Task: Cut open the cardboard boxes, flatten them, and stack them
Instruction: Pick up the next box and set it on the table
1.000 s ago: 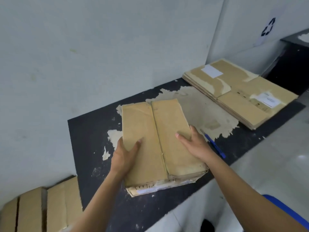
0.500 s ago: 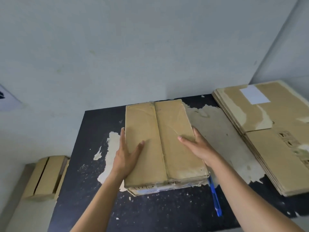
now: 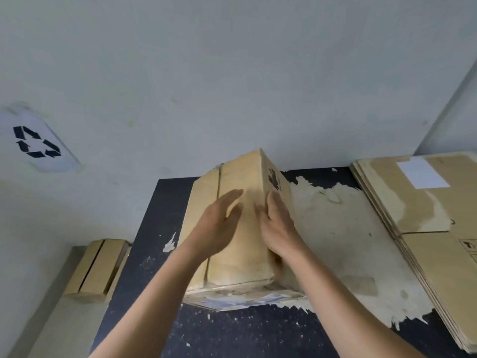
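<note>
1. Pale wall [image 3: 232, 73] with a recycling sign [image 3: 37, 142] backs a black tabletop [image 3: 245, 332] whose coating has peeled in patches.
2. Half a second ago the cardboard box [image 3: 242, 171] lay flat on that tabletop with both palms on top. Now it is tipped up on its long edge, so its broad seamed face looks left and toward the camera, and a side with black print shows on the right.
3. The left hand [image 3: 216, 226] is open, fingers straight, its palm against the broad face. It is motion-blurred, so I cannot tell how firmly it presses.
4. The right hand [image 3: 278, 228] lies over the raised corner, with straight fingers on the printed side and the thumb on the broad face. It steadies the box rather than clenching it.
5. The blue tool seen earlier beside the box is no longer in view.
6. Judgement: the box is being turned to reach a taped seam, and cutting has not begun. The stack of flattened cardboard [image 3: 426, 215] waits at right, and another box [image 3: 98, 267] sits low at left.
</note>
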